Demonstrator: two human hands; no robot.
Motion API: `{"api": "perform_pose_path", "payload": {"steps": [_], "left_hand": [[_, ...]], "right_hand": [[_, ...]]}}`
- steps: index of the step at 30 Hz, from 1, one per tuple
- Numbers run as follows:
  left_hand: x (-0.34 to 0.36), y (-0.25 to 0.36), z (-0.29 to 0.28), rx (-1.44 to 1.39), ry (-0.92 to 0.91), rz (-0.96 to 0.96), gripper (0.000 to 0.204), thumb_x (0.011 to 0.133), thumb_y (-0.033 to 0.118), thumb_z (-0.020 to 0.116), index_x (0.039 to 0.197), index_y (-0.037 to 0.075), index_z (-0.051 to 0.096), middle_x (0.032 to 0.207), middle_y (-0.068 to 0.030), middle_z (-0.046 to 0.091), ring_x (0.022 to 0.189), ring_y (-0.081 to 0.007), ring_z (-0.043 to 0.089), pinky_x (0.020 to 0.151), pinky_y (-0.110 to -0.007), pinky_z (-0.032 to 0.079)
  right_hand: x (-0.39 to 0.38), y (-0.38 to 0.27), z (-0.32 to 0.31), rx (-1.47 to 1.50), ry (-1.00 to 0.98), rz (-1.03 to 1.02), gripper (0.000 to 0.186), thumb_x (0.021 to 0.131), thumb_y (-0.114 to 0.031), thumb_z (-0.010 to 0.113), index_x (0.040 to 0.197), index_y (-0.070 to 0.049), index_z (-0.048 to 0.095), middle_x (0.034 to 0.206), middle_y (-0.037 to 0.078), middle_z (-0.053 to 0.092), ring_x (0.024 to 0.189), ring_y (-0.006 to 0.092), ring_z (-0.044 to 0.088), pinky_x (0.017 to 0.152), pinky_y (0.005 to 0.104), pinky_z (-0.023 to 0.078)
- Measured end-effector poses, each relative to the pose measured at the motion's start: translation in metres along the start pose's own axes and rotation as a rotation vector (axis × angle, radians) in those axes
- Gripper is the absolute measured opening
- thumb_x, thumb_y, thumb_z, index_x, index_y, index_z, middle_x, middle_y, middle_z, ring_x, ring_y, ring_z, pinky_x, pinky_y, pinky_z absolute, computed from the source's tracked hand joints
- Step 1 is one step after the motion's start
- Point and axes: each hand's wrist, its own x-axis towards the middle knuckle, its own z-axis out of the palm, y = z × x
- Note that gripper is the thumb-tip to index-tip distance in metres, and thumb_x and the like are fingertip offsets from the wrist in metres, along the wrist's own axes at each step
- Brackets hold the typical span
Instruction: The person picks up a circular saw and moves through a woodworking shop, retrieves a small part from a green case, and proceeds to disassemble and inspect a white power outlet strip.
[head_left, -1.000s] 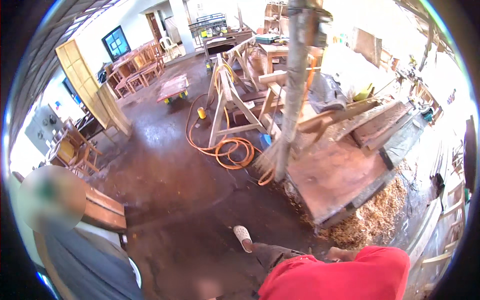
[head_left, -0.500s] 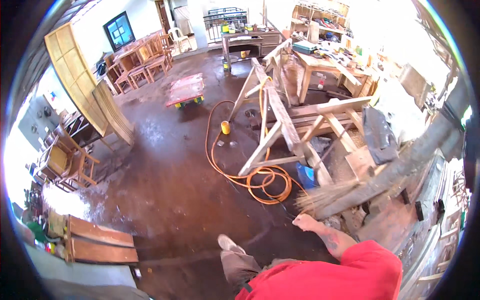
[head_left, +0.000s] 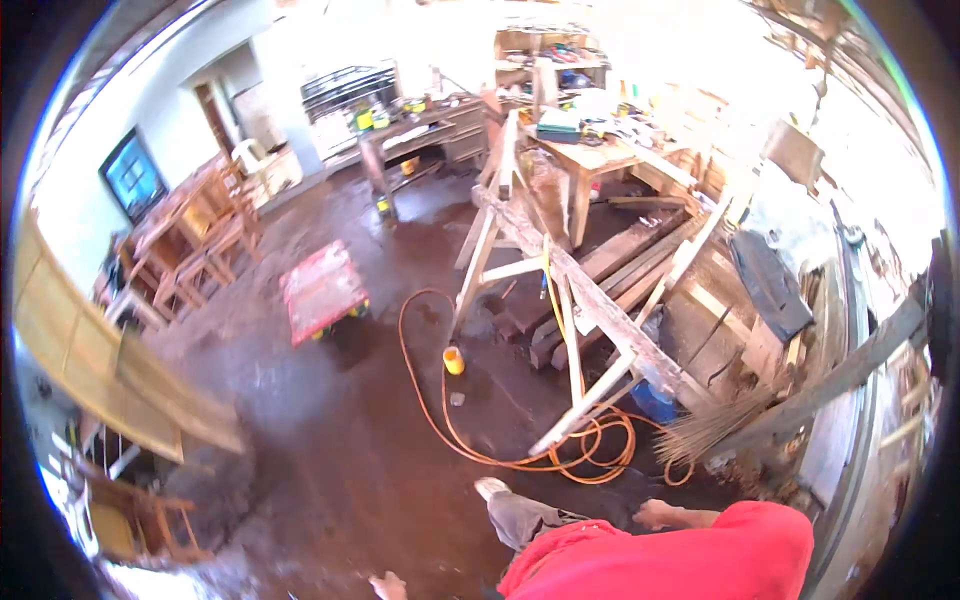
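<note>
No lettering, number or sign can be read; the yellow-green containers (head_left: 372,118) on the far bench (head_left: 464,140) show too small and blurred.

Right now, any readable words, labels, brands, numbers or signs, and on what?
None readable.
Yellow can: too small and blurred to make out any marking.
Yellow-green containers at the back: too small, blurred.
Red-topped cart: pale patches, nothing legible.
</note>
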Motion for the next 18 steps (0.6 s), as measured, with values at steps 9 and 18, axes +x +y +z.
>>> {"api": "perform_pose_path", "payload": {"steps": [9,18], "left_hand": [[0.289,0.223,-0.156,-0.480,0.285,-0.086,0.030,0.091,0.013,0.061,0.116,-0.001,0.053,0.071,-0.0055,0.057,0.059,-0.0154,0.054,0.049,-0.032,0.043],[0.507,0.205,-0.145,-0.545,-0.336,-0.584,0.040,0.088,0.033,0.063,0.110,0.002,0.051,0.068,-0.0091,0.060,0.051,-0.0232,0.054,0.044,-0.038,0.045]], "right_hand": [[0.257,-0.040,-0.172,0.293,0.001,0.181,0.020,0.091,-0.024,0.057,0.089,-0.007,0.067,0.086,0.017,0.068,0.085,0.0346,0.068,0.073,0.0482,0.055],[0.505,-0.094,-0.743,0.748,0.800,-0.038,0.030,0.099,-0.033,0.057,0.103,-0.005,0.067,0.093,0.018,0.072,0.084,0.0329,0.072,0.074,0.0431,0.056]]}}
